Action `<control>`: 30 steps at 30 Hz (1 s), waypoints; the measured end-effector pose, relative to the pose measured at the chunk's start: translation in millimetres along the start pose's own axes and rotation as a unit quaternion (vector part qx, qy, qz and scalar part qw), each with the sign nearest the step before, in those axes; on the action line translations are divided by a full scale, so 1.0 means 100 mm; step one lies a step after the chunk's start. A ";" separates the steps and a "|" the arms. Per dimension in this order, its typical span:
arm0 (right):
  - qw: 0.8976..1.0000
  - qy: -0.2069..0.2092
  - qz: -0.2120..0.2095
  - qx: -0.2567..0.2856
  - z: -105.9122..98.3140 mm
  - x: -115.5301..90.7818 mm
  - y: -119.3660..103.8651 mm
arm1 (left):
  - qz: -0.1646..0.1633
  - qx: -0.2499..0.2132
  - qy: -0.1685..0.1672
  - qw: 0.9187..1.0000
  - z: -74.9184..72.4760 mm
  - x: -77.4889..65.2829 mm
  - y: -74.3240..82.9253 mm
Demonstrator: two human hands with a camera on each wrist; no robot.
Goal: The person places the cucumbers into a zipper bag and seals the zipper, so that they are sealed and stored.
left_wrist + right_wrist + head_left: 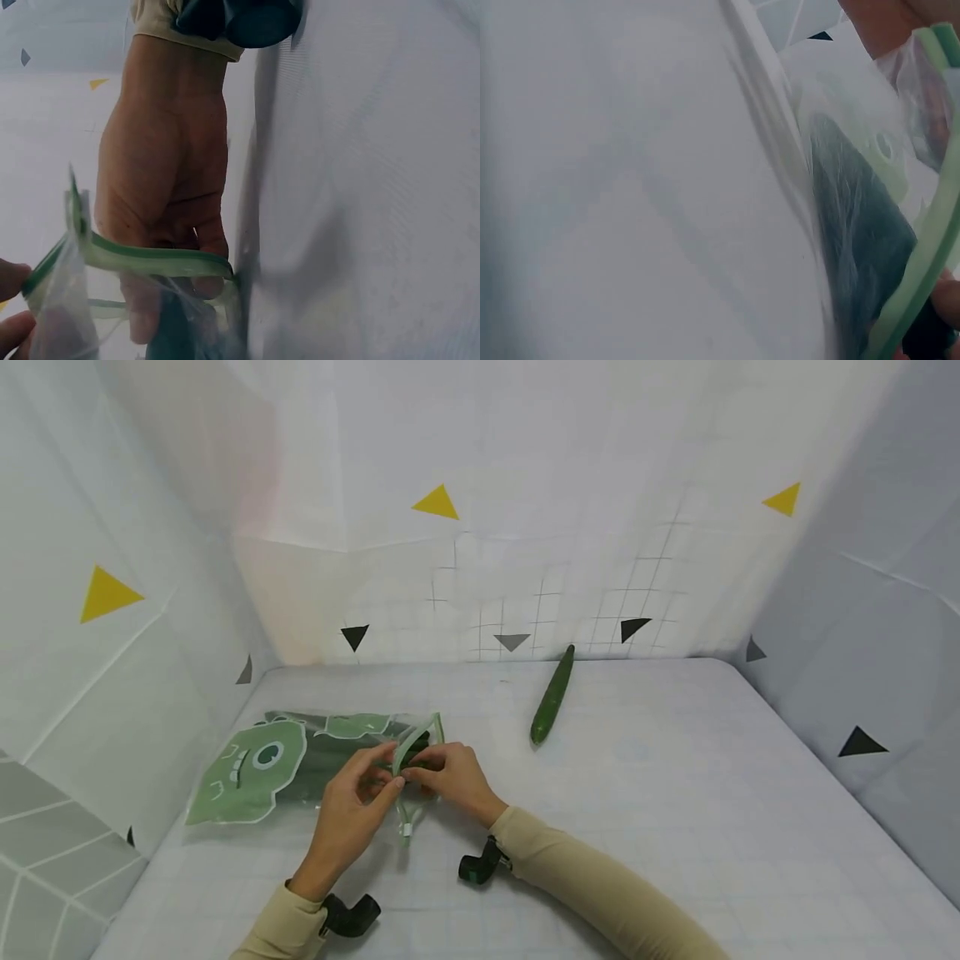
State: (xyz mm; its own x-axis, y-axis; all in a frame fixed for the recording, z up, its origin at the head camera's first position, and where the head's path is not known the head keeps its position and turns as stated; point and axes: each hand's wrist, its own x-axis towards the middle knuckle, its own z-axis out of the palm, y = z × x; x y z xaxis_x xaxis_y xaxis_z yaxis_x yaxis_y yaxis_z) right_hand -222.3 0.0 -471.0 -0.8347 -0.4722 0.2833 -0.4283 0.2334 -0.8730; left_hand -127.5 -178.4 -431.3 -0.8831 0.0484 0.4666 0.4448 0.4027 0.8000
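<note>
A clear zip bag (251,777) with a green cartoon creature print lies on its side at the left of the table, its green-edged mouth facing right. My left hand (348,818) pinches the mouth's edge between thumb and fingers. Inside the mouth shows a dark green, cucumber-like thing (417,747), mostly hidden by bag and fingers. The fingers of my right hand (465,781) reach into the opening and grip its near end. In the left wrist view, the right hand (161,165) passes through the green zip strip (157,260). A single cucumber (552,695) lies apart, farther back.
The white table (675,810) has a white sheet wall (570,510) behind it and sheets at both sides. A small zip slider (407,831) hangs at the bag's near corner. Black wrist cameras (351,916) sit on both wrists.
</note>
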 end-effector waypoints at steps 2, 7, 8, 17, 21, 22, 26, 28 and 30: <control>1.000 -0.012 0.002 -0.017 -0.01 0.00 0.01 | -0.002 0.000 0.000 1.000 0.00 0.00 0.00; 0.997 -0.032 -0.012 -0.068 -0.11 -0.02 0.04 | -0.001 -0.002 -0.002 1.000 0.00 0.01 -0.01; 0.996 -0.033 -0.014 -0.077 -0.14 -0.02 0.05 | 0.000 -0.002 -0.001 1.000 0.00 0.01 -0.01; 0.994 0.010 -0.027 -0.103 -0.73 -0.08 0.03 | -0.002 -0.008 0.005 1.000 0.00 -0.01 -0.01; 0.986 0.036 -0.032 -0.157 -1.08 -0.02 0.07 | 0.007 -0.008 0.008 1.000 -0.01 -0.01 -0.01; 0.984 0.042 -0.031 -0.172 -1.17 -0.01 0.09 | 0.009 -0.008 0.008 1.000 -0.01 -0.01 -0.01; 0.970 0.058 -0.020 -0.235 -1.50 0.05 0.24 | 0.013 -0.011 0.006 1.000 -0.01 0.00 -0.01; 0.964 0.056 -0.004 -0.259 -1.65 0.08 0.32 | 0.013 -0.013 0.007 1.000 -0.01 -0.01 0.00; 0.959 0.052 0.013 -0.277 -1.78 0.12 0.40 | 0.012 -0.013 0.008 1.000 -0.01 -0.01 0.00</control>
State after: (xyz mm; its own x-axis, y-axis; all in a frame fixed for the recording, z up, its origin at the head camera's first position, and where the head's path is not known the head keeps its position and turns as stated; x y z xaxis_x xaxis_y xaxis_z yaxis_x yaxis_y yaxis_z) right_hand -310.8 155.6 -431.7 -0.8653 -0.3788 0.3282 -0.5010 0.6737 -0.5433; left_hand -126.9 -179.7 -431.6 -0.8701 0.0431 0.4910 0.4693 0.3770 0.7985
